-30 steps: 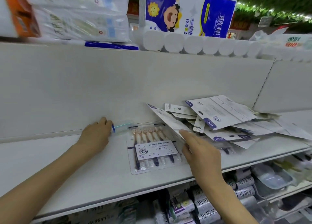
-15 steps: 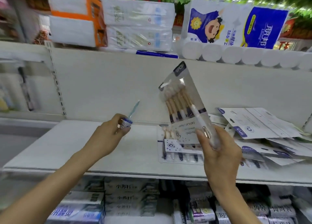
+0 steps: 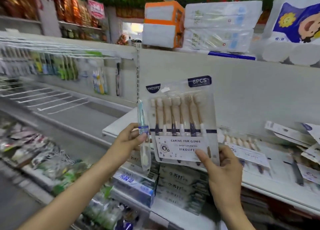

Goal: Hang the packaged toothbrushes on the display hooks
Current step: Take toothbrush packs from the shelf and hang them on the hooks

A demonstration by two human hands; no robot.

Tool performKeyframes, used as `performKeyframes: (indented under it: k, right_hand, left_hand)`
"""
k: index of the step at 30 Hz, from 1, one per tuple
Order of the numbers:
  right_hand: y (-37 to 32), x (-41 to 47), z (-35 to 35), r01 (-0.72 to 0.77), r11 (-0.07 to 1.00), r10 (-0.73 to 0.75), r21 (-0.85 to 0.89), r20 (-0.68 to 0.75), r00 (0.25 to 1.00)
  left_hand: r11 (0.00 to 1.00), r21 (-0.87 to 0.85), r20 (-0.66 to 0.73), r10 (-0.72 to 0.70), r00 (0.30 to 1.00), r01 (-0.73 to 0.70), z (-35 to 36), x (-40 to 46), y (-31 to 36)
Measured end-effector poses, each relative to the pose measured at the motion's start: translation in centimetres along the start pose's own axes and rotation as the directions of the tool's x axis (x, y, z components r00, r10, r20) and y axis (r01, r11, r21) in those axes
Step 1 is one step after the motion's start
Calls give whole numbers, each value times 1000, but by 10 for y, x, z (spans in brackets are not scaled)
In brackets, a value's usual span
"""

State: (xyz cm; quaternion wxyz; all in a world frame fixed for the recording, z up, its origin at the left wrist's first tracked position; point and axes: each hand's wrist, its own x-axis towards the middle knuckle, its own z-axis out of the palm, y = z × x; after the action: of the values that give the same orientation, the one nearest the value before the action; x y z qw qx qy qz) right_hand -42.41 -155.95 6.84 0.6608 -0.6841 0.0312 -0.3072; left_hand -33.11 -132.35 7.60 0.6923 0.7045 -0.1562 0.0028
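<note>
My right hand [image 3: 223, 174] pinches the lower right corner of a clear six-piece toothbrush pack [image 3: 180, 118] and holds it upright in front of me. My left hand [image 3: 129, 140] grips a single slim packaged toothbrush [image 3: 143, 134] with a blue handle, upright beside the pack's left edge. More toothbrush packs [image 3: 245, 151] lie flat in a pile on the white shelf [image 3: 121, 124] at the right. White display hooks [image 3: 57, 99] jut out at the left, several of them bare; higher hooks [image 3: 60, 51] carry hanging toothbrushes [image 3: 98, 80].
Toilet paper packs [image 3: 218, 25] and an orange-and-white box [image 3: 162, 23] sit on the top shelf. Toothpaste boxes [image 3: 135, 184] fill the shelf below my hands. Bagged goods [image 3: 34, 153] lie on the lower left shelves.
The view has swung left toward the hook section. My right hand has turned the six-piece pack upright and facing me; my left hand has brought the single toothbrush up beside it.
</note>
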Motion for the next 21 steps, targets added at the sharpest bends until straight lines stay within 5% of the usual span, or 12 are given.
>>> performKeyframes:
  k: [9,21]
  right_hand:
    - [2,-18,95,-118,989,141,-84,385,912]
    - [1,-67,275,-63,998,64,-15,398,915]
  left_hand:
    - [999,29,-184,19,983,-13,-106,-47,1]
    - [999,43,-348,32,937,-18,-317,-77,-8]
